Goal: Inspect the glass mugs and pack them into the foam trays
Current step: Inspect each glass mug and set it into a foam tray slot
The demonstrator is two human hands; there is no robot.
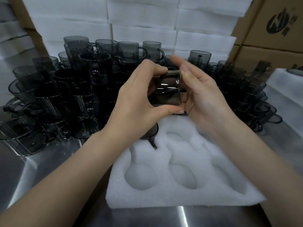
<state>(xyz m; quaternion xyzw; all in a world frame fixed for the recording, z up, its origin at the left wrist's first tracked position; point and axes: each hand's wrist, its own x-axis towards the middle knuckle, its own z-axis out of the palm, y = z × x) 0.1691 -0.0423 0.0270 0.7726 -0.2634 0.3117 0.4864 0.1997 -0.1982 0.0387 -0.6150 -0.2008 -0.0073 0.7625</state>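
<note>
I hold one smoky grey glass mug [168, 91] on its side above the white foam tray [180, 194]. My left hand [139, 92] grips its left end with fingers over the top and thumb underneath. My right hand [201, 94] cups the right end, its fingers curled behind the rim. The tray lies on the steel table in front of me with several round pockets. One mug [150, 134] sits in the tray's far left pocket, its handle pointing toward me, partly hidden by my left wrist.
Several stacked grey mugs [68, 89] crowd the table to the left and behind, more mugs [252, 102] at the right. Piles of white foam sheets [147, 22] stand at the back. Cardboard boxes [270, 30] rise at right, and another foam tray [285, 89] lies beside them.
</note>
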